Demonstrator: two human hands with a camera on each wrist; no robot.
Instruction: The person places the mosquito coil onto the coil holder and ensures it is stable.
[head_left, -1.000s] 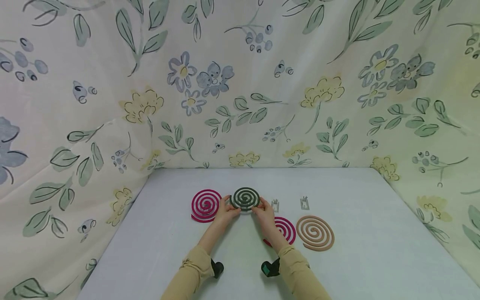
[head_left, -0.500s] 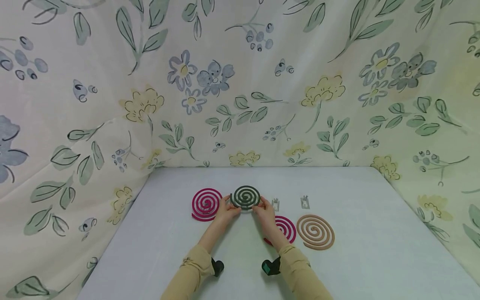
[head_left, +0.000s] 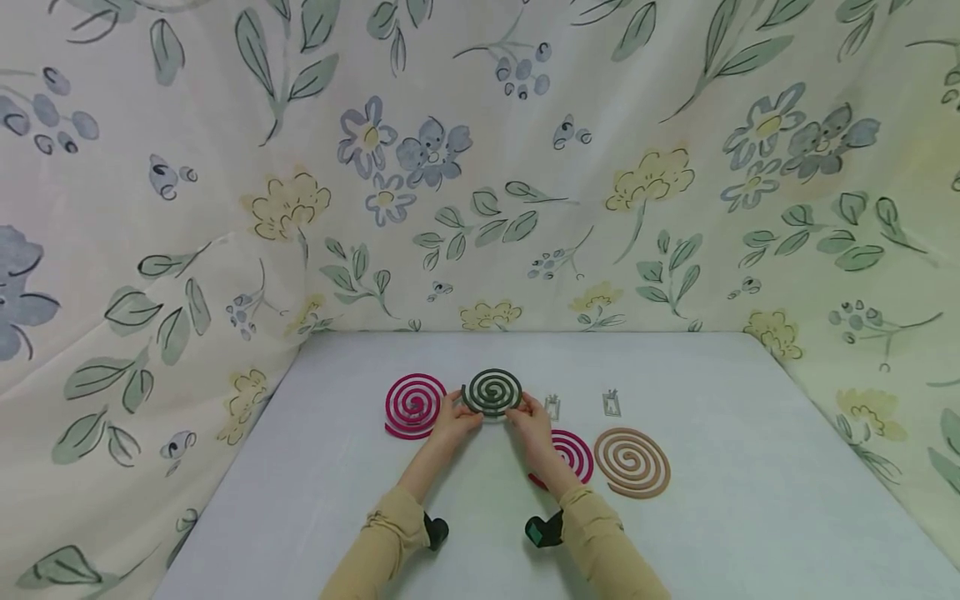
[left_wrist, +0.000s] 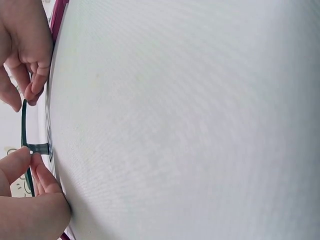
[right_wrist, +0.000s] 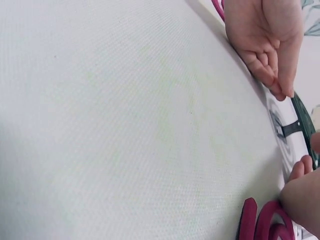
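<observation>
A dark green mosquito coil (head_left: 493, 390) is held level between my two hands. My left hand (head_left: 453, 423) pinches its left edge between thumb and fingers. At the opposite edge, my right hand (head_left: 531, 421) pinches it the same way. Seen edge-on in the left wrist view, the green coil (left_wrist: 24, 125) lies above a small metal stand (left_wrist: 39, 148), whose upright meets its underside. The same metal stand (right_wrist: 291, 128) shows in the right wrist view, its base low at the table. In the head view the coil hides this stand.
A magenta coil (head_left: 414, 406) lies left of my left hand. Another magenta coil (head_left: 590, 457) is partly covered by my right forearm, with a tan coil (head_left: 630, 455) beside it. Two small metal stands (head_left: 552, 407) lie farther back on the right of the white table (head_left: 750, 467). Patterned cloth hangs behind.
</observation>
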